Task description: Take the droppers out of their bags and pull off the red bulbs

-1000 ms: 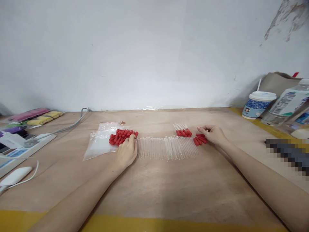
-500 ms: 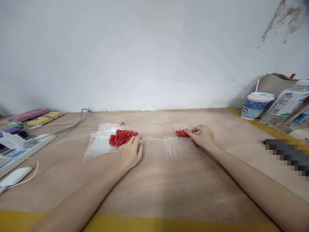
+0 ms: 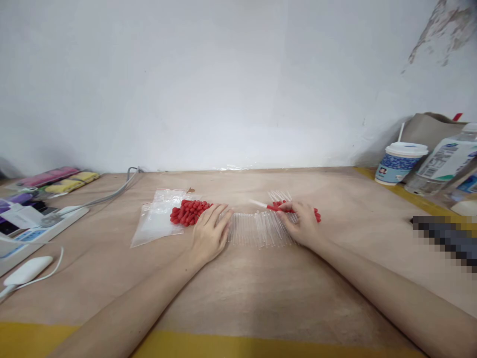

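My right hand [image 3: 301, 224] pinches a dropper [image 3: 258, 203] by its red bulb, the pale tapered tube pointing left. Behind and beside that hand lie several more droppers with red bulbs [image 3: 316, 215] and pale tips [image 3: 279, 195], partly hidden by it. Between my hands stretches a row of thin clear tubes [image 3: 257, 229], side by side on the table. My left hand [image 3: 209, 232] rests at the row's left end, fingers stretched out and slightly apart, nothing visible in them. Just beyond it, a heap of red rubber bulbs [image 3: 188, 212] lies partly on clear plastic bags [image 3: 151, 226].
At the left are a power strip [image 3: 70, 219] with a grey cable, a white plug-in device [image 3: 28, 271], and pink and yellow packets [image 3: 72, 181]. A paper cup [image 3: 398, 164] and a plastic bottle [image 3: 439, 166] stand at the right. The wall [image 3: 231, 99] bounds the table's back.
My right hand has moved left and towards me from the right-hand pile, with a dropper now showing in its fingers. My left hand has shifted slightly right, over the end of the tube row.
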`<state>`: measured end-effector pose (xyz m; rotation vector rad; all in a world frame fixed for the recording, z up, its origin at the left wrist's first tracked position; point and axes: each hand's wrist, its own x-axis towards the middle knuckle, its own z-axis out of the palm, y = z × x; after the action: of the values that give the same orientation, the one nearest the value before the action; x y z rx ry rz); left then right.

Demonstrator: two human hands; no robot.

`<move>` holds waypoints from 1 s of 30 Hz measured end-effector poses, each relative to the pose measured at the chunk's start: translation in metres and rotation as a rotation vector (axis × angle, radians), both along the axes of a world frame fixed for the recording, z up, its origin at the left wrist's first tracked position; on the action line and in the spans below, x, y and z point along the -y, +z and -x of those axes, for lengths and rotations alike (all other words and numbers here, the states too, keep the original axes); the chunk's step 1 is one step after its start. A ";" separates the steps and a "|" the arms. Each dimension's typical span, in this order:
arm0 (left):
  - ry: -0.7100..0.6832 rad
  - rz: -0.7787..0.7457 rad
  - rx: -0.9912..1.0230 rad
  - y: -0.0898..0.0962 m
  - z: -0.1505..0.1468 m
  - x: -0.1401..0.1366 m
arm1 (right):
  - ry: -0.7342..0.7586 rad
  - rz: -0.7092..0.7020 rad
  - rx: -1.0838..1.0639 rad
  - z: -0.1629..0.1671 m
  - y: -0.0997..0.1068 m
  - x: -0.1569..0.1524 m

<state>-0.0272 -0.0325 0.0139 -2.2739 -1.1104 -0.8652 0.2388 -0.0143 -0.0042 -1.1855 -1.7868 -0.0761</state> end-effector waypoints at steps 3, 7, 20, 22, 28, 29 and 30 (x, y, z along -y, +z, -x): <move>-0.089 -0.042 -0.061 -0.002 -0.003 0.000 | 0.126 -0.080 0.143 0.013 0.001 0.015; -0.184 -0.055 -0.112 -0.004 -0.009 0.003 | 0.145 -0.160 0.222 0.022 0.006 0.025; -0.293 -0.093 -0.093 -0.010 -0.023 0.005 | 0.199 -0.219 0.365 0.036 0.015 0.041; -0.314 -0.098 -0.120 -0.008 -0.025 0.008 | 0.220 -0.287 0.431 0.040 0.013 0.043; -0.377 -0.095 -0.159 -0.006 -0.028 0.014 | 0.312 -0.367 0.498 0.043 0.001 0.038; -0.382 -0.082 -0.159 -0.007 -0.028 0.014 | 0.334 -0.369 0.511 0.043 0.000 0.038; -0.387 -0.067 -0.157 -0.007 -0.028 0.014 | 0.351 -0.374 0.517 0.043 0.000 0.037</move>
<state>0.0007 -0.0465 0.0072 -2.4911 -0.5728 -0.8309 0.1962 -0.0513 -0.0044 -0.6013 -2.2790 -0.5266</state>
